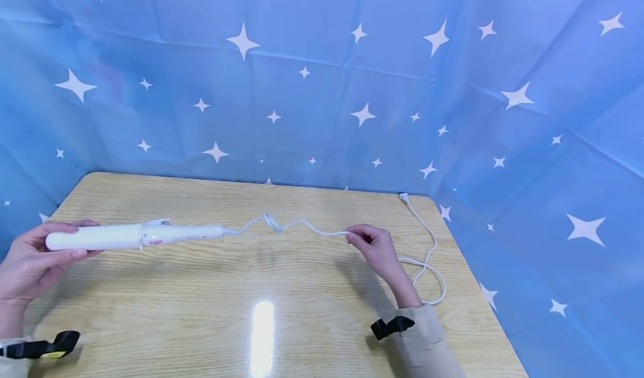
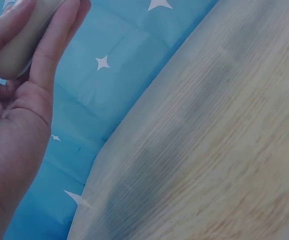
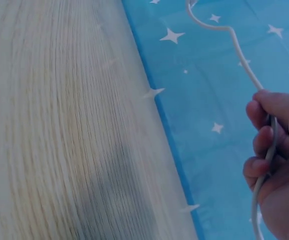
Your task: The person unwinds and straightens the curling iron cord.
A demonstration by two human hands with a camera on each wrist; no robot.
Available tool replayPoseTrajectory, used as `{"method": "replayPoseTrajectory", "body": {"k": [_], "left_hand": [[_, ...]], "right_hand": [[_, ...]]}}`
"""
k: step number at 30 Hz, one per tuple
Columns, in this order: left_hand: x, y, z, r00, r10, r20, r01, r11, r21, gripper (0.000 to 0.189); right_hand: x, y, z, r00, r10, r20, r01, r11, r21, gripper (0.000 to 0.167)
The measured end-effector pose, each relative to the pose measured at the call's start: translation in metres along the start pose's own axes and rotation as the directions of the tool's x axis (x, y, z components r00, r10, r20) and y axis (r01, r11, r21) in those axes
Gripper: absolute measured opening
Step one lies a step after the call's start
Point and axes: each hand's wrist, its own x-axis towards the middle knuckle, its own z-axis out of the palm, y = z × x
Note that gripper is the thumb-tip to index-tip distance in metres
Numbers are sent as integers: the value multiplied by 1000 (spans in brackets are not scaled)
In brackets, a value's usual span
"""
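Left hand [image 1: 35, 263] grips the blunt end of a white wand-shaped appliance [image 1: 108, 236] between thumb and fingers, holding it crosswise above the left part of the worktop [image 1: 201, 316]. Right hand [image 1: 374, 249] pinches the white cord [image 1: 322, 232], other fingers curled round it; cord spans between hands with a small loop. Remaining cord loops at right, plug [image 1: 404, 197] by far edge. Blue star-patterned curtain [image 1: 302, 37] behind.

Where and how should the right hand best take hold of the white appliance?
Probably the slim section between the thicker part and the cord, coming from the right: it is narrow, uncovered and points toward the right hand, while the left hand holds the appliance at its opposite, rounded end.
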Motion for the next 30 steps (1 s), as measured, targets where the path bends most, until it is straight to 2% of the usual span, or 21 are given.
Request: {"method": "replayPoseTrajectory", "body": {"k": [7, 13, 22, 30], "left_hand": [[0, -2, 0, 1000, -1, 6, 1, 1000, -4, 49], [0, -4, 1, 1000, 13, 21, -13, 1000, -4, 50], [0, -5, 2, 1000, -1, -10, 1, 1000, 30, 51], [3, -5, 5, 1000, -11, 8, 11, 1000, 24, 50]], "right_hand": [[-3, 1, 2, 1000, 0, 8, 0, 1000, -9, 14], [-7, 1, 10, 996, 24, 82, -23, 1000, -14, 20], [-3, -3, 33, 987, 18, 161, -13, 999, -35, 22], [-1, -20, 56, 981, -11, 195, 16, 1000, -22, 27]]}}
